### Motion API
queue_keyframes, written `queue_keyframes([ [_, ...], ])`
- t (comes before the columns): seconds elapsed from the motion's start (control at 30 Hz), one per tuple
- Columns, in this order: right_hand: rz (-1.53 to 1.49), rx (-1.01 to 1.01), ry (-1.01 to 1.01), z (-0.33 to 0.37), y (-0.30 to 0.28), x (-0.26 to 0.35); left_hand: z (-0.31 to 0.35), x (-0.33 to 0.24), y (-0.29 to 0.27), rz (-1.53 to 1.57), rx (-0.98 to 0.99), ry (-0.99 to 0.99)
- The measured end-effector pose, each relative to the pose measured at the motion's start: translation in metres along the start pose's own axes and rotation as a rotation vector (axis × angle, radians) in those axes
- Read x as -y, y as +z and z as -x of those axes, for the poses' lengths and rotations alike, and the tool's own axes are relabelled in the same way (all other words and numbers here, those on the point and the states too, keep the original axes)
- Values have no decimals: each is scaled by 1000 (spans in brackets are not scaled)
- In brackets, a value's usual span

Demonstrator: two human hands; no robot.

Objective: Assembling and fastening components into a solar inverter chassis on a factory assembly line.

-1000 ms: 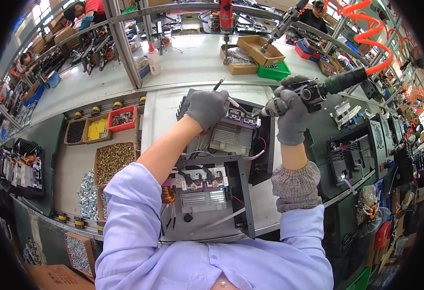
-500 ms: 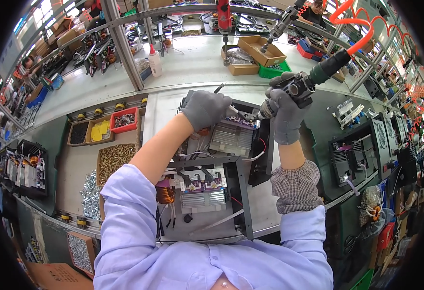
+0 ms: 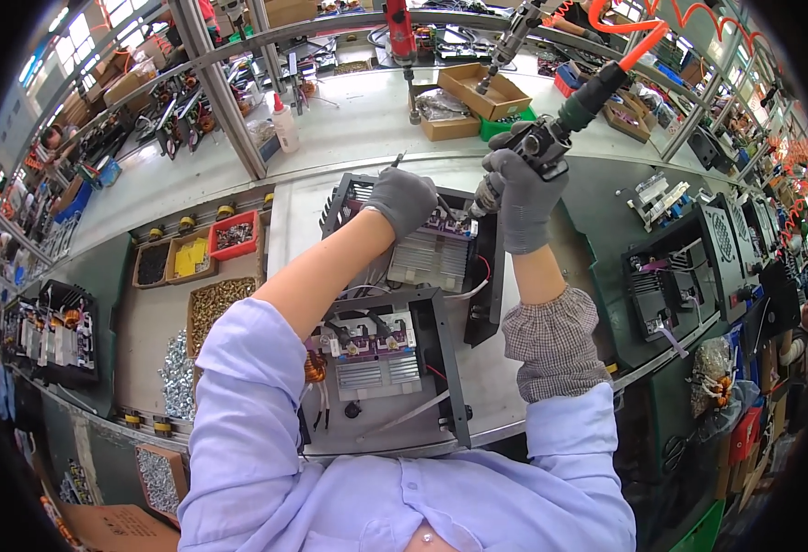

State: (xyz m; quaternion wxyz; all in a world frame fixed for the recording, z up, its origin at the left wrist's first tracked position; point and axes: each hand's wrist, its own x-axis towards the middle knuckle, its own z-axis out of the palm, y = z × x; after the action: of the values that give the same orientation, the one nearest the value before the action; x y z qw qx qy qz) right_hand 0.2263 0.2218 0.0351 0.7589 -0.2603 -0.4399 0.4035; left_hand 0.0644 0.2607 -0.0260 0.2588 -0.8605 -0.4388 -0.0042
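My left hand (image 3: pixel 404 202), in a grey glove, is closed over the far electronics unit (image 3: pixel 427 258), a black open housing with a finned metal block. A thin dark rod-like tool (image 3: pixel 398 160) pokes out of the fist; most of it is hidden by the fingers. My right hand (image 3: pixel 527 204), gloved too, grips an air screwdriver (image 3: pixel 544 147) with an orange hose. The driver's tip points left and down at the unit's purple circuit board, close to the left fingers; contact cannot be made out. A second such unit (image 3: pixel 381 368) lies nearer to me, with a copper coil and loose wires.
At left are boxes of brass screws (image 3: pixel 215 308), yellow pieces (image 3: pixel 190 258) and a red bin (image 3: pixel 235 235), beside a heap of silver screws (image 3: pixel 178 382). More housings (image 3: pixel 666 276) stand at right. A red hanging driver (image 3: pixel 401 32) and a white bottle (image 3: pixel 284 126) are beyond.
The whole view has shifted slightly left. My left hand has moved a little right over the far unit. The screwdriver stays in my right hand, its tip still near the circuit board.
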Motion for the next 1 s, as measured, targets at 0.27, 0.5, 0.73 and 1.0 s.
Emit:
queue_keyframes([
  [0.27, 34, 40, -54, 0, -1, -9, -19, 24, -55, 491, 365, -92],
  [0.5, 89, 94, -33, 7, 8, -10, -64, 31, -4, 1086, -40, -442],
  [0.73, 87, 94, -137, 2, -2, -18, -31, 21, 9, 837, 300, -356],
  [1.0, -25, 42, -8, -1, -7, -7, -34, 16, 10, 807, 206, -518],
])
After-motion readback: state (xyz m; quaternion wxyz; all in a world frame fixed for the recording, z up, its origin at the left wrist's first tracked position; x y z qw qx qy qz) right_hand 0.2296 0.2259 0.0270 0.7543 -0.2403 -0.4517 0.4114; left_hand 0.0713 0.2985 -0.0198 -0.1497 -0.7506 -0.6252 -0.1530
